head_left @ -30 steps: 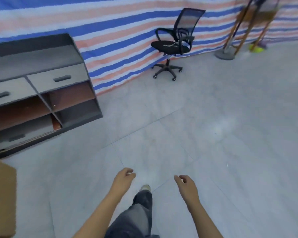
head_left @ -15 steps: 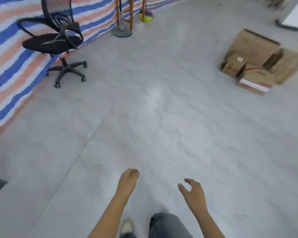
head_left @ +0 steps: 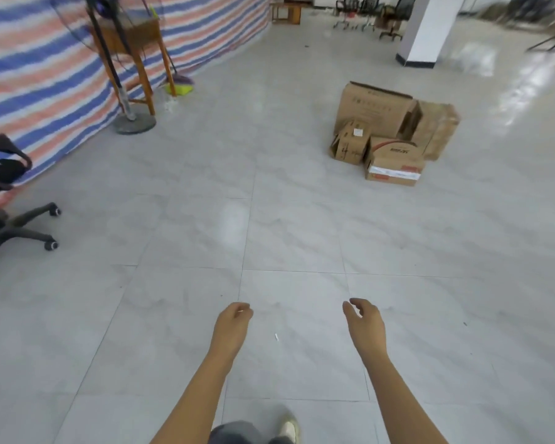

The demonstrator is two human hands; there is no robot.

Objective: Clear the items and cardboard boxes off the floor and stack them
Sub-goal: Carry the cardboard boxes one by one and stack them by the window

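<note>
**Cardboard boxes point(head_left: 388, 136) grouped far right on the floor, both hands free**

Cardboard boxes, four in all and plain brown, sit in a tight cluster on the pale grey tiled floor point(head_left: 173, 235), far and to the right of the person. A large upright carton point(head_left: 374, 110) stands at the back. A small cube-shaped box point(head_left: 350, 145) leans against its near left corner. A low box with white tape and red print point(head_left: 394, 168) lies nearest, touching the small one. A fourth, worn carton point(head_left: 439, 133) stands at the right end.

The left hand point(head_left: 233, 328) and right hand point(head_left: 366, 325) hang out in front, near the bottom of the view and well apart from the boxes. Each has loosely curled fingers and grips nothing. A light-coloured shoe point(head_left: 289, 429) shows at the bottom edge between the forearms.

On the left, a black wheeled office chair point(head_left: 13, 219) stands near a blue, white and orange striped tarp point(head_left: 45, 68). Farther along the tarp are a round grey stand base point(head_left: 135, 123) and a wooden stool point(head_left: 138, 33). A white pillar point(head_left: 430, 30) rises at the far right.
</note>
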